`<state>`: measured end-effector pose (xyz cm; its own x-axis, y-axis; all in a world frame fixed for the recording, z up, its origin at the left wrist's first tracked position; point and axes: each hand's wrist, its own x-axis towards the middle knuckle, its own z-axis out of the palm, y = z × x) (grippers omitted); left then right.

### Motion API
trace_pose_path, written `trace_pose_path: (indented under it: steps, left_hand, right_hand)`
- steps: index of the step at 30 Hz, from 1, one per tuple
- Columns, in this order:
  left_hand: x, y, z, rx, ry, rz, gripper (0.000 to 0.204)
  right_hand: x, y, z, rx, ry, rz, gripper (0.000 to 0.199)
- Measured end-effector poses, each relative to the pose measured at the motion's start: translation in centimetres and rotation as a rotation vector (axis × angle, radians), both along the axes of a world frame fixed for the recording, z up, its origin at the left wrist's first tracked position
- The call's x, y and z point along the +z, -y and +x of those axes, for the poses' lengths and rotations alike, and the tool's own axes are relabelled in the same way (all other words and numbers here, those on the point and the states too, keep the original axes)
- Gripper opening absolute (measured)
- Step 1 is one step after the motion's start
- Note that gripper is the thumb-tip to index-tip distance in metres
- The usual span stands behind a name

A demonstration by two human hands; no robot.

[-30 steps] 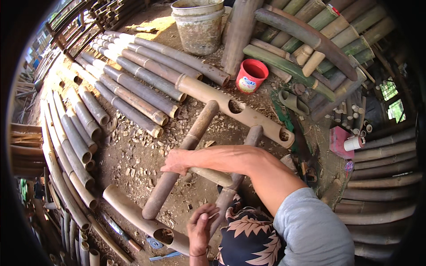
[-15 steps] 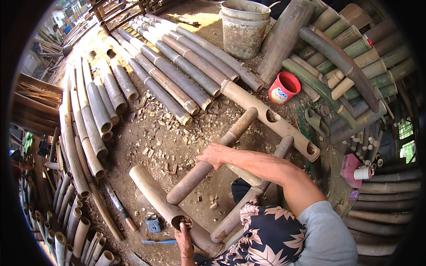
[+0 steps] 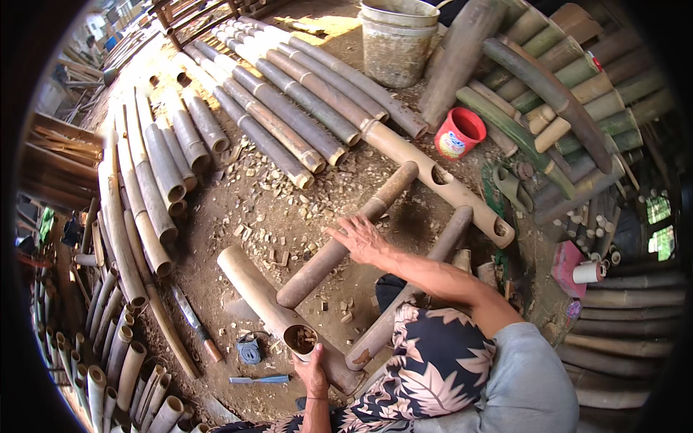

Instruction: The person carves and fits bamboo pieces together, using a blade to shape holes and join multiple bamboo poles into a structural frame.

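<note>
A bamboo frame lies in front of me, with two brown crosspieces joined to a pale post at each side. My left hand (image 3: 312, 372) grips the near post (image 3: 249, 278) beside its round hole, the thumb by the rim; wood chips sit inside the hole. Fingers spread, my right hand (image 3: 359, 238) rests on the left crosspiece (image 3: 317, 273). The second crosspiece (image 3: 451, 234) passes behind my right forearm. At the far side, the other post (image 3: 408, 160) has an open hole between the crosspieces and another near its right end.
Chips litter the dirt floor. Left of the frame lie a blue tape measure (image 3: 249, 351), a blue-handled chisel (image 3: 260, 379) and a long blade with a brown handle (image 3: 191, 317). Bamboo poles (image 3: 289, 94) fill the back. Beyond the frame stand a red tub (image 3: 460, 133) and dirty bucket (image 3: 397, 47).
My right hand has loosened from round the left crosspiece and spread its fingers. The near post has shifted slightly right with my left hand. My knee has come further over the frame.
</note>
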<state>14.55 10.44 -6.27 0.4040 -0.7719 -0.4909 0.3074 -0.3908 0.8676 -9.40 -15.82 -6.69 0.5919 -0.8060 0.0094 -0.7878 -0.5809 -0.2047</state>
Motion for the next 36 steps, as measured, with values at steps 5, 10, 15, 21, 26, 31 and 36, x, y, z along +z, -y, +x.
trace_pose_path:
  steps: [5,10,15,21,26,31,36]
  left_hand:
    - [1.8,-0.5,-0.4,-0.045,-0.044,0.007,0.052]
    - [1.7,-0.7,-1.0,-0.066,-0.08,-0.02,0.053]
    - [-0.7,-0.3,-0.4,-0.038,-0.012,-0.049,0.047]
    - [-3.1,1.1,-5.3,-0.03,0.0,0.187,0.047]
    - [-7.8,0.0,1.5,-0.041,0.41,0.137,0.071]
    - [-9.3,1.4,0.1,-0.193,0.566,0.44,0.095]
    - [-8.4,0.9,0.5,-0.183,0.48,0.458,0.099]
  right_hand:
    - [1.1,-13.1,-7.5,-0.555,0.601,-0.034,0.067]
    - [-1.1,-31.1,-17.8,-1.273,0.264,0.014,0.075]
    - [-6.5,-39.5,-16.6,-1.422,0.601,0.508,0.088]
    - [-18.8,-53.2,-29.5,-0.869,-0.353,-0.344,0.093]
    - [-7.5,-51.6,-21.7,-1.118,0.088,0.419,0.07]
    - [-8.5,-52.8,-24.7,-0.524,0.13,-0.022,0.057]
    - [-9.8,-49.5,-23.2,-0.75,0.182,0.192,0.056]
